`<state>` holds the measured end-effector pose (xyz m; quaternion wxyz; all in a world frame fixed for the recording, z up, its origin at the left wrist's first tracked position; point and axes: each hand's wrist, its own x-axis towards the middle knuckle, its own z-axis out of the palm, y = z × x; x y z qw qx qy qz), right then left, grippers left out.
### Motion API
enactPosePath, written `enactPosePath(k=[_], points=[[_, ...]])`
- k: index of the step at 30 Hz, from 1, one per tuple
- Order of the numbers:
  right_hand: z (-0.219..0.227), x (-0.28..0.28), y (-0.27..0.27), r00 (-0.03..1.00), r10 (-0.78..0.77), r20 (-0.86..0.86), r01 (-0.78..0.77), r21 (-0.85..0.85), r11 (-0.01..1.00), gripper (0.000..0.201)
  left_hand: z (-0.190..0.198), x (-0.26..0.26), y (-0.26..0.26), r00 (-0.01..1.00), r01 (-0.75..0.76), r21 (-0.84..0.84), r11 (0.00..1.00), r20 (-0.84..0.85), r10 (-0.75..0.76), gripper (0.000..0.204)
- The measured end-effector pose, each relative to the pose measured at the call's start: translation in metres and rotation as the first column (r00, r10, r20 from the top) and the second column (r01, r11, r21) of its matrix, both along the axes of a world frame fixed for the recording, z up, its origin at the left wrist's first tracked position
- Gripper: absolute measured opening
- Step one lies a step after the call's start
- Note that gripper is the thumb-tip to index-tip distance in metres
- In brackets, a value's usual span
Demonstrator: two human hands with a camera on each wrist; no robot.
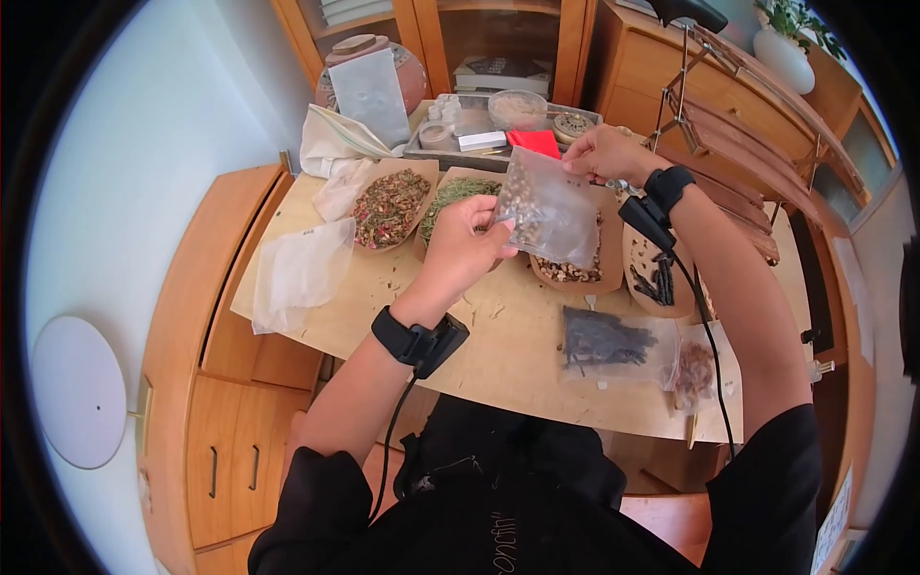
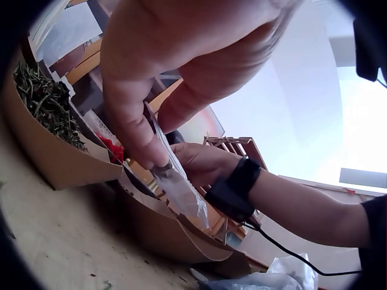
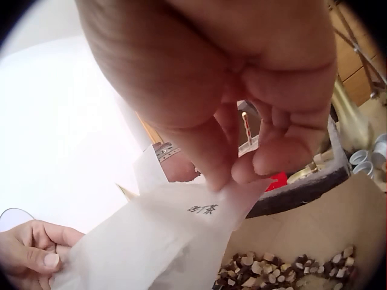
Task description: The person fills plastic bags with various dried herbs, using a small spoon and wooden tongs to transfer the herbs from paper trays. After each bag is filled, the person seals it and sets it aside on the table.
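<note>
Over the table, both hands hold a frosted plastic bag (image 1: 561, 216), with pale round pieces showing through at its left side. My left hand (image 1: 465, 244) pinches its left edge between thumb and fingers. At the upper right corner, my right hand (image 1: 609, 156) pinches the bag by fingertips and thumb; small dark lettering shows beside that grip in the right wrist view. Beneath the bag, partly covered by it, stands a brown paper tray (image 1: 575, 278) of chopped dried pieces (image 3: 278, 272). A tray of green dried herb (image 1: 460, 192) lies behind the left hand.
Another paper tray holds reddish dried flowers and herbs (image 1: 391, 206). At right is a tray with black sticks (image 1: 654, 281). A bag of dark strips (image 1: 613, 340) and empty-looking pouches (image 1: 302, 273) lie on the table (image 1: 460, 350). Behind stand a grey tray (image 1: 422, 151) and wooden rack (image 1: 728, 144).
</note>
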<state>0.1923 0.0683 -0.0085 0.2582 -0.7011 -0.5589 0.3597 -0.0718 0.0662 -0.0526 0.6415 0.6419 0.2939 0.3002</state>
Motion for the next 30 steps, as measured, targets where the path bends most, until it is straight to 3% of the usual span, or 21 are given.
enactPosePath(k=[10,16,18,30], points=[[-0.023,0.008,0.001,0.996,-0.041,-0.079,0.046,0.060,0.997,0.006,0.000,0.008,-0.003,0.997,-0.064,0.216,0.974,0.057,0.053,0.028],[-0.020,0.011,-0.002,0.999,-0.034,-0.038,0.034,-0.004,0.999,0.010,0.009,0.015,-0.004,1.000,-0.007,0.297,0.955,-0.003,0.008,0.037],[-0.015,0.012,-0.004,0.998,-0.039,-0.038,0.040,0.012,0.999,0.010,0.017,0.019,-0.007,0.999,-0.027,0.419,0.907,0.036,0.013,0.037],[0.001,0.008,-0.014,0.991,-0.071,-0.111,0.080,0.082,0.993,0.013,0.042,0.026,-0.019,0.991,-0.131,0.561,0.817,0.068,0.112,0.037]])
